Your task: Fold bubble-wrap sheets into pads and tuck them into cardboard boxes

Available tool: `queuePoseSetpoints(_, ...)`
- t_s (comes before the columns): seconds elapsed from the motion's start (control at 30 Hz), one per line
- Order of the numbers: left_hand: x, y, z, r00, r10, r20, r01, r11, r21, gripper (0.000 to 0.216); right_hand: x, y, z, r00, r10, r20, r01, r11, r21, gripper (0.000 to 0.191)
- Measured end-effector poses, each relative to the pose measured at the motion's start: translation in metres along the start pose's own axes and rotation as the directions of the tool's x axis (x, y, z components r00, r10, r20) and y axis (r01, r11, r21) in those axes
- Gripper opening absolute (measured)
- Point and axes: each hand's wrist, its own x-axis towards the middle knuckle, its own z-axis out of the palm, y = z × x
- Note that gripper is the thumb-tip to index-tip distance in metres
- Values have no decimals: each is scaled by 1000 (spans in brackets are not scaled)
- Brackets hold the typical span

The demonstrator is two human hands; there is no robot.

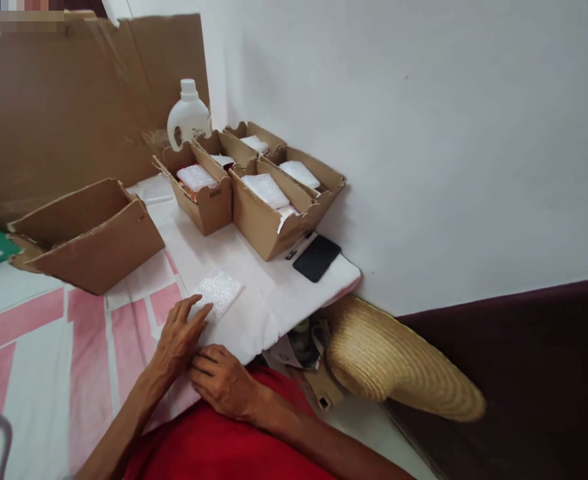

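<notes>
A flat square of clear bubble wrap (220, 291) lies on the white part of the tablecloth in front of me. My left hand (180, 333) is at its near left side, fingers apart, with the fingertips over or touching its edge. Close by, at the table's front edge, rests my right hand (224, 381), palm down beside my left wrist. Its fingers are loosely bent on the cloth, and I see nothing held in them. The underside of both hands is hidden.
Several small cardboard bins (254, 220) stand ahead, with bubble-wrapped items inside. Another cardboard bin (109, 250) sits to the left. Behind are a white jug (190, 117) and a large cardboard sheet (74, 100). A black phone-like slab (317, 257) lies near the right edge, above a straw hat (369, 347).
</notes>
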Motion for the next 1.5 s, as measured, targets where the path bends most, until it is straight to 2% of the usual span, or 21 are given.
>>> queuePoseSetpoints(0.13,-3,2,-4,994,-93,-53,95,994,51,32,-4,-1,-4,999,-35,-19,35,999,10,17)
queuePoseSetpoints(0.2,-5,2,-6,993,-104,-47,107,992,68,26,-6,0,-8,996,-36,-76,39,999,33,19)
queuePoseSetpoints(0.3,-8,2,-9,997,-69,-18,70,995,68,16,-4,7,-18,976,48,-214,-38,998,50,24)
queuePoseSetpoints(0.37,-10,2,-10,999,-35,-12,36,998,50,16,1,17,-24,957,124,-262,-123,992,20,31)
queuePoseSetpoints(0.47,-15,2,-13,1000,9,-17,-9,1000,22,19,10,34,-28,961,170,-216,-194,976,-95,37)
queuePoseSetpoints(0.57,-30,5,-23,999,23,-27,-23,1000,-4,23,12,47,-25,979,158,-126,-179,968,-179,33)
queuePoseSetpoints(0.67,-53,6,-37,998,-55,2,55,998,-32,57,10,53,-22,986,143,-86,-157,971,-183,31)
queuePoseSetpoints(0.73,-69,3,-45,991,-127,46,129,991,-38,67,8,54,-23,988,133,-75,-143,976,-164,31)
queuePoseSetpoints(0.87,-87,-11,-47,986,-136,97,144,986,-83,47,7,56,-28,991,129,-42,-133,986,-105,34)
queuePoseSetpoints(1.0,-80,-17,-46,992,-130,-3,129,985,-115,31,4,62,-29,992,118,-35,-119,993,-24,36)
queuePoseSetpoints(1.1,-61,-9,-58,978,-204,-41,192,960,-206,24,1,63,-28,989,114,-95,-104,990,97,46)
queuePoseSetpoints(1.17,-41,-2,-68,967,-248,-51,227,938,-261,22,0,60,-28,978,138,-155,-107,976,191,35)
queuePoseSetpoints(1.23,-15,3,-72,969,-236,-75,207,937,-283,21,2,53,-28,947,233,-221,-172,949,263,13)
queuePoseSetpoints(1.27,-1,4,-70,972,-216,-94,182,941,-284,19,4,49,-28,914,316,-254,-240,927,289,15)
queuePoseSetpoints(1.33,26,5,-61,975,-184,-126,142,948,-284,19,7,41,-28,810,498,-309,-402,856,325,23)
queuePoseSetpoints(1.4,49,5,-47,971,-187,-148,139,948,-287,24,11,36,-28,712,618,-335,-524,784,333,19)
queuePoseSetpoints(1.43,56,6,-40,966,-199,-165,149,949,-277,27,12,35,-28,684,648,-335,-561,761,326,16)
queuePoseSetpoints(1.5,60,10,-29,954,-213,-212,172,965,-197,34,15,35,-28,664,675,-320,-606,737,298,11)
